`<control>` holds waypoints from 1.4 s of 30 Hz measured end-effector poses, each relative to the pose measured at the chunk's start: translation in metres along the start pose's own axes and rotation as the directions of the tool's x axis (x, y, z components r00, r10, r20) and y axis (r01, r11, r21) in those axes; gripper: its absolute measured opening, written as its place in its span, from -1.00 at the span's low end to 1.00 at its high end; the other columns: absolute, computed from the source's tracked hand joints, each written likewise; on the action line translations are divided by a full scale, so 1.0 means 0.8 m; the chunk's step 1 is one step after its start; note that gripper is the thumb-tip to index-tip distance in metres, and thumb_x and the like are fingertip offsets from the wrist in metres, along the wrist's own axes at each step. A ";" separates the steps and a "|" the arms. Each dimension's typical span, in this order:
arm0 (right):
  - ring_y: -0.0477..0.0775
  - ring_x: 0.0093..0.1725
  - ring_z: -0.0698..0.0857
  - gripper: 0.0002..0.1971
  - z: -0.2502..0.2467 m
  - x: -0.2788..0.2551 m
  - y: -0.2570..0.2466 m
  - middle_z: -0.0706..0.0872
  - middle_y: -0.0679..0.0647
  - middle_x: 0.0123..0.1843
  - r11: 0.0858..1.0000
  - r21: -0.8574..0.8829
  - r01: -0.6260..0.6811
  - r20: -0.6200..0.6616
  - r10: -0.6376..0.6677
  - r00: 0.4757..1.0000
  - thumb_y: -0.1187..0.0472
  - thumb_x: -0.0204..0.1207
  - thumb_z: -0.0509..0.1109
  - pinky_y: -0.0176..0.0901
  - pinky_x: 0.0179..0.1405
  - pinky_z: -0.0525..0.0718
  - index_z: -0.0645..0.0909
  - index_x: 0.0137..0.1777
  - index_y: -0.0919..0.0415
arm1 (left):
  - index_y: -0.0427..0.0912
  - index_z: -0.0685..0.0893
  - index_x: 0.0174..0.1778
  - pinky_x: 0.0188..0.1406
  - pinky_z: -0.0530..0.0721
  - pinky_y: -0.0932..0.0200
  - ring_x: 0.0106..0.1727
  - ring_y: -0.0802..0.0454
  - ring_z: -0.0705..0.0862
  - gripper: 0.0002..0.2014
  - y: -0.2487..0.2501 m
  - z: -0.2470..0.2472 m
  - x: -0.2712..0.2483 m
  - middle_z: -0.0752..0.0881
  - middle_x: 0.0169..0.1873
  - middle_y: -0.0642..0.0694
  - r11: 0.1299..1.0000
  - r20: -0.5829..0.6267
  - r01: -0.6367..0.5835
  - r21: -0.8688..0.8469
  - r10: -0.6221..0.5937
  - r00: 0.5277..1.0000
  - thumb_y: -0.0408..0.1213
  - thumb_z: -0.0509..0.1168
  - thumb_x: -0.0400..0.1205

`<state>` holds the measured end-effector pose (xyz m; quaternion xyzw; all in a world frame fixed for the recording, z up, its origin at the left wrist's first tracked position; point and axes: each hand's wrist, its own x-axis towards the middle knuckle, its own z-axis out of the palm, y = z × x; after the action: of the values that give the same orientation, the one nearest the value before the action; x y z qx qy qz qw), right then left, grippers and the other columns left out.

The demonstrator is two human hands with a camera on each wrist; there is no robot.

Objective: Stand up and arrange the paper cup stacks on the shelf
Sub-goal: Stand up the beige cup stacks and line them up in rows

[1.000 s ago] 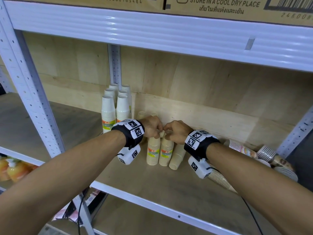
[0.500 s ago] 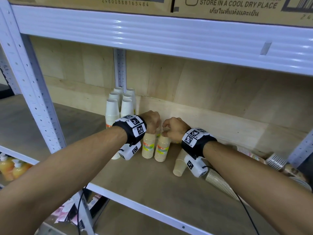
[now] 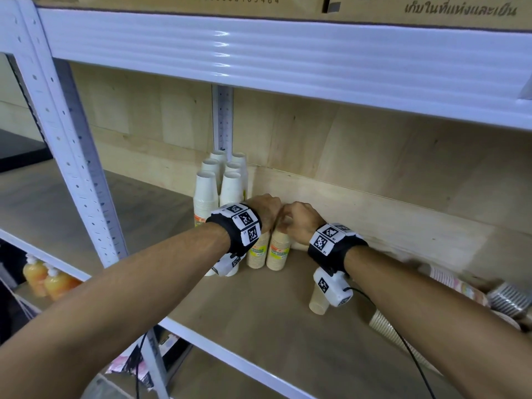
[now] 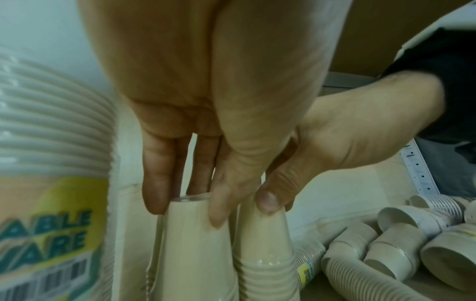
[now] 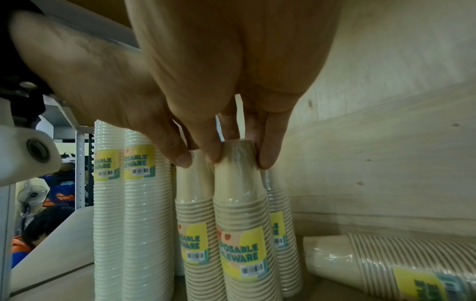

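The left hand (image 4: 206, 106) pinches the top of one upright tan stack (image 4: 195, 250); the right hand (image 5: 231, 67) pinches its neighbour (image 5: 244, 224). Both stand on the shelf (image 3: 259, 326) beside white stacks (image 3: 205, 194). More stacks (image 3: 397, 332) lie toppled to the right.

Shelving bay, seen from the head view. A white metal upright (image 3: 72, 145) with rows of punched holes stands left of the hands; a second perforated strip (image 3: 222, 119) runs down the pale plywood back panel (image 3: 359, 156) behind them. A glossy white ribbed beam (image 3: 259, 50) spans above, carrying brown cardboard cartons (image 3: 431, 8) printed with Thai text. The wooden shelf board (image 3: 253, 321) is edged by a white front rail (image 3: 230, 358). Below left, a lower shelf holds orange-filled pump bottles (image 3: 47, 279). Light glints off the beam.
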<state>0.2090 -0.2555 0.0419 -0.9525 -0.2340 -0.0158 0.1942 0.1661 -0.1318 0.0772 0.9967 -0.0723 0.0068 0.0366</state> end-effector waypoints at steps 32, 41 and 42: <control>0.07 0.14 0.68 -0.55 -0.083 -0.100 0.108 0.70 0.04 0.19 0.940 -0.055 -0.336 -0.033 0.335 0.942 0.00 0.40 0.56 -0.06 0.21 0.65 0.64 0.29 0.02 | -0.01 0.59 0.39 0.10 0.54 0.17 0.23 -0.05 0.60 -0.59 0.059 0.019 0.045 0.59 0.22 -0.06 0.954 0.041 -0.201 -0.225 0.215 0.976 -0.07 0.37 0.62; 0.07 0.22 0.67 -0.53 -0.087 -0.212 0.176 0.69 0.05 0.26 0.867 -0.071 -0.494 0.028 0.497 0.867 0.03 0.42 0.56 -0.06 0.24 0.65 0.63 0.33 0.08 | -0.02 0.52 0.40 0.05 0.56 0.10 0.21 -0.06 0.62 -0.39 0.103 0.108 0.048 0.62 0.31 0.00 0.944 0.116 -0.155 -0.292 0.196 0.974 0.11 0.45 0.46; 0.06 0.23 0.66 -0.51 -0.082 -0.223 0.182 0.68 0.03 0.28 0.853 -0.070 -0.516 0.036 0.519 0.854 0.01 0.41 0.56 -0.08 0.24 0.64 0.61 0.34 0.06 | -0.02 0.54 0.34 -0.05 0.55 0.12 0.11 -0.02 0.63 -0.42 0.106 0.117 0.048 0.65 0.26 0.00 0.941 0.115 -0.144 -0.306 0.186 0.976 0.11 0.46 0.44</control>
<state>0.1197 -0.4776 0.0282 -0.9856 0.0264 0.0557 0.1572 0.1925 -0.2275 -0.0093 0.9683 -0.1584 -0.0720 0.1795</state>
